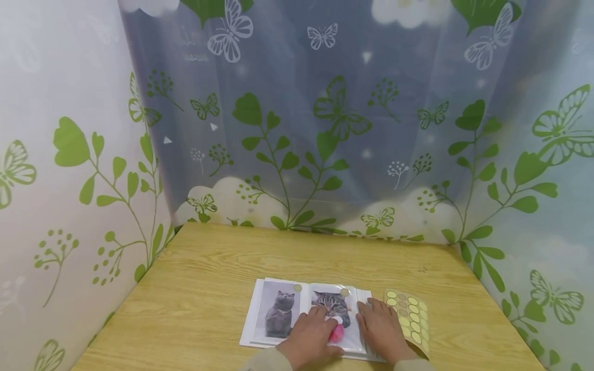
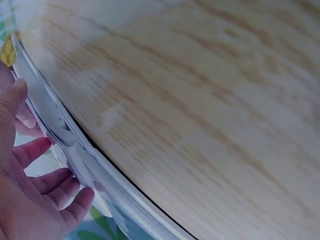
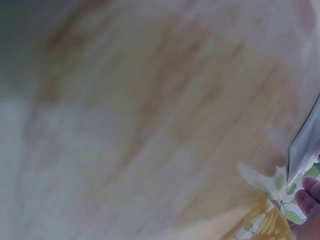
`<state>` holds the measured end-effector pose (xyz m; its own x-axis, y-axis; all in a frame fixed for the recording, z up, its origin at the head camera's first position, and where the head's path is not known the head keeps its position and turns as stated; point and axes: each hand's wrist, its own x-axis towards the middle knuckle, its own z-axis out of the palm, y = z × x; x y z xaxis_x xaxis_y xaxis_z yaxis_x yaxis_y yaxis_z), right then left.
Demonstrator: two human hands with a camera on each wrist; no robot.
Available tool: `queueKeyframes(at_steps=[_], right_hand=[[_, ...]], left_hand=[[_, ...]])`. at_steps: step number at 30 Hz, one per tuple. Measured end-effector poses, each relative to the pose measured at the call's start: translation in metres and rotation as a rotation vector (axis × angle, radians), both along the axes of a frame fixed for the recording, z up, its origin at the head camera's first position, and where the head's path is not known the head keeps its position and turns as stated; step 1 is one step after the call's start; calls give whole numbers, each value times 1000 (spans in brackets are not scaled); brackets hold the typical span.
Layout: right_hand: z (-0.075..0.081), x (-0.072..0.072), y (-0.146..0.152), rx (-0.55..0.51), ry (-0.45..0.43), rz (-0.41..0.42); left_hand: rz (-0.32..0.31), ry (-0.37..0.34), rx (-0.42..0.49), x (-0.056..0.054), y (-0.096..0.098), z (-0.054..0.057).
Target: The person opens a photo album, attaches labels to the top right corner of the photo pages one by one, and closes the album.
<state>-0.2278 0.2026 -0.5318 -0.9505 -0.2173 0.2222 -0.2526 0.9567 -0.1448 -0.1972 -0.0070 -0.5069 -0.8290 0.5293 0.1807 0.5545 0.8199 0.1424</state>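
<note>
A photo album (image 1: pixel 248 319) lies open on the wooden table, its two pages showing cat photos in clear sleeves. On the left page is a grey cat sitting (image 1: pixel 278 314); the right page has a tabby cat's face (image 1: pixel 336 304). My left hand (image 1: pixel 312 335) rests on the right page with fingers extended, beside a pink and white patch (image 1: pixel 336 332). In the left wrist view its fingers spread along the album's edge (image 2: pixel 125 190). My right hand (image 1: pixel 382 327) lies at the album's right edge, fingers fairly straight, overlapping a sheet of round stickers (image 1: pixel 419 314).
A round sticker (image 1: pixel 297 288) sits at the top of the left photo, and another round sticker (image 1: pixel 344 292) tops the right one. Wooden tabletop (image 1: pixel 209 268) surrounds the album. Patterned curtains (image 1: pixel 297 129) with leaves and butterflies close off the back and sides.
</note>
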Motion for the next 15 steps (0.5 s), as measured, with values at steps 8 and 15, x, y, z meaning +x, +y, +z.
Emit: queueKeyframes(at_steps=[8,15], right_hand=[[1,0,-2,-7,-41,-20],[4,1,-2,-29,-47,-26]], left_hand=[[7,-52,15,-3,-1,1],[-27,14,22,-6,-4,-2]])
